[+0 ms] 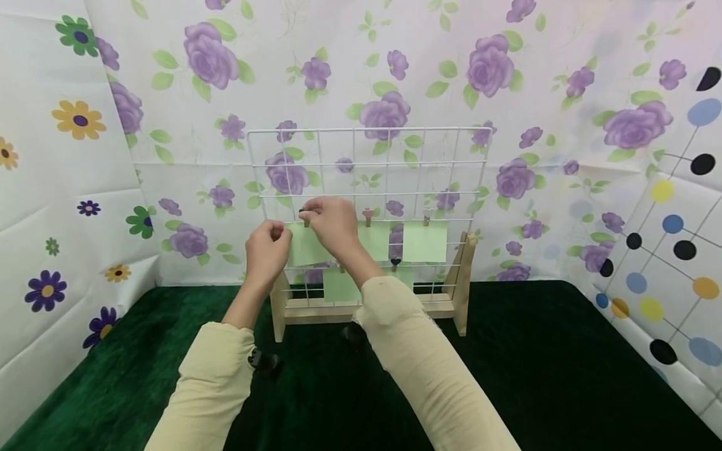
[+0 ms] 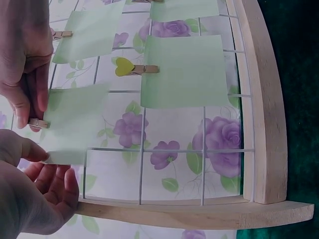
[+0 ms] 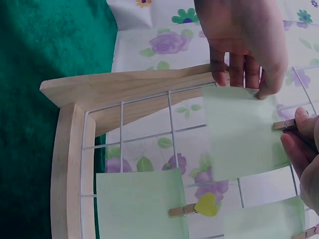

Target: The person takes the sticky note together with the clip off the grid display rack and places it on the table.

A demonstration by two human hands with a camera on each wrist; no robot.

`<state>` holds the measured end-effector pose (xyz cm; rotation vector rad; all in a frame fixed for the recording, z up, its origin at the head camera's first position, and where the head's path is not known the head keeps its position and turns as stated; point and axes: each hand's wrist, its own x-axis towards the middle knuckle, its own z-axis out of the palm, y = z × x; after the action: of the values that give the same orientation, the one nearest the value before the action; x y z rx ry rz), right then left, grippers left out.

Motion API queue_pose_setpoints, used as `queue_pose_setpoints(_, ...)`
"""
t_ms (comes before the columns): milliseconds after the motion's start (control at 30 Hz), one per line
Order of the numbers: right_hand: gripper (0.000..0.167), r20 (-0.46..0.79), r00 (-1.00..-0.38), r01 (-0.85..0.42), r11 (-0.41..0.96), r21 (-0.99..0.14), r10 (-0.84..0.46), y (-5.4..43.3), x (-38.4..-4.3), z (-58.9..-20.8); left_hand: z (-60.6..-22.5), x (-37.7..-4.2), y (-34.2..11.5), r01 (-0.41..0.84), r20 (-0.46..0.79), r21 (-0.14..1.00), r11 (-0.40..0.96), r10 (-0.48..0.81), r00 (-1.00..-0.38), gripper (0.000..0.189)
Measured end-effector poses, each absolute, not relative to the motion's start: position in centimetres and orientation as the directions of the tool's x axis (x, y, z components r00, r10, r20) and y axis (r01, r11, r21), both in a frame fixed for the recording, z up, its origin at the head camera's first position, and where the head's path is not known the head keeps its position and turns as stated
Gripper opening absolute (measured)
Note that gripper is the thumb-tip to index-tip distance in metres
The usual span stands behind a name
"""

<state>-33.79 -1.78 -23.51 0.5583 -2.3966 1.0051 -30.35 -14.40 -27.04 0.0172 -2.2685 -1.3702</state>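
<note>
A: While the left hand [image 1: 267, 245] pinches the pale green square paper note [image 1: 304, 245] at its left edge and the right hand [image 1: 334, 222] squeezes the small wooden clothespin [image 1: 306, 219] at its top, the note sits against the white wire grid panel [image 1: 366, 147] in its wooden stand [image 1: 465, 279], upper-left spot. Risk from the head view?

B: Peg could close on wire only, w/o catching paper. Note then drops to the dark green fuzzy tabletop [image 1: 536, 363].

A: Left wrist view?

B: Left hand [image 2: 35, 199] thumb and fingers grip the note [image 2: 75, 122] at one corner only; right hand [image 2: 25, 64] fingers clamp the peg [image 2: 37, 123] at the edge. Note looks a bit tilted, so it may hang crooked. The neighbouring note w/ yellow heart peg [image 2: 124, 66] is near; a bump could knock it.

A: Right wrist view?

B: Left hand [image 3: 249, 45] fingertips touch the note [image 3: 244, 132] top; right hand [image 3: 304, 149] holds the peg [image 3: 284, 125]. Thin paper — a hard tug could crease or tear it. Can't tell if the peg bites the wire.
</note>
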Motion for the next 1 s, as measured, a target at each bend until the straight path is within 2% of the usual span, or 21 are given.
queue_pose_setpoints(267, 0.015, 0.549, -0.826, -0.535, 0.477, -0.697, -0.124, -1.6, -33.7, -23.4, -27.2, -30.6, -14.6, 0.222, 0.375, 0.823, 0.523, -0.208, -0.903, 0.026)
queue_pose_setpoints(567, 0.015, 0.505, -0.855, -0.516, 0.281, -0.810, -0.115, -2.2, -32.8, -24.3, -28.5, -30.0, -15.3, 0.225, 0.380, 0.822, 0.523, -0.209, -0.901, 0.025)
queue_pose_setpoints(667, 0.016, 0.531, -0.838, -0.544, 0.249, -0.801, -0.123, -2.0, -32.6, -24.1, -28.5, -29.6, -15.4, 0.203, 0.356, 0.840, 0.503, -0.227, -0.907, 0.025)
queue_pose_setpoints(900, 0.023, 0.620, -0.761, -0.640, 0.377, -0.670, -0.192, 0.1, -32.2, -24.3, -28.5, -28.8, -15.6, 0.155, 0.266, 0.889, 0.431, -0.209, -0.941, 0.029)
queue_pose_setpoints(1000, 0.023, 0.615, -0.755, -0.651, 0.374, -0.661, -0.227, 1.2, -31.8, -24.9, -28.9, -28.5, -15.7, 0.132, 0.229, 0.898, 0.421, -0.191, -0.954, 0.031)
